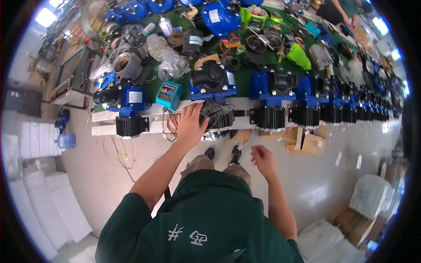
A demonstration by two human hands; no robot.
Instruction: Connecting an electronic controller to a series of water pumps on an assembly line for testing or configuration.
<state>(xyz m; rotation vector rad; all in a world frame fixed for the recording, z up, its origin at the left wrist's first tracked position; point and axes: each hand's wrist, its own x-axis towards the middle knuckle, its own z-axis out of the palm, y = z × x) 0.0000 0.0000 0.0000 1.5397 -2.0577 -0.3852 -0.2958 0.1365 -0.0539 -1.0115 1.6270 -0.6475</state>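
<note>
A dark grey patterned cloth (214, 112) is draped over the lower part of a blue pump with a black top (213, 78) at the bench's front edge. My left hand (190, 125) lies against the cloth's left side, fingers stretched out and thumb apart. Just beyond that hand stands a teal box with a dark front panel (169, 95), and red wires (172, 124) hang beneath it. My right hand (263, 161) hovers over the floor in front of the bench, loosely curled. Nothing shows in it, and it touches nothing.
Blue pumps with black finned motors (268, 117) line the bench edge to the right; another pump (130, 97) stands at the left. Behind lie loose parts, plastic bags (172, 63) and a spray can (165, 26). Cardboard boxes (313, 143) sit below. Another person's hands (349, 21) show far right.
</note>
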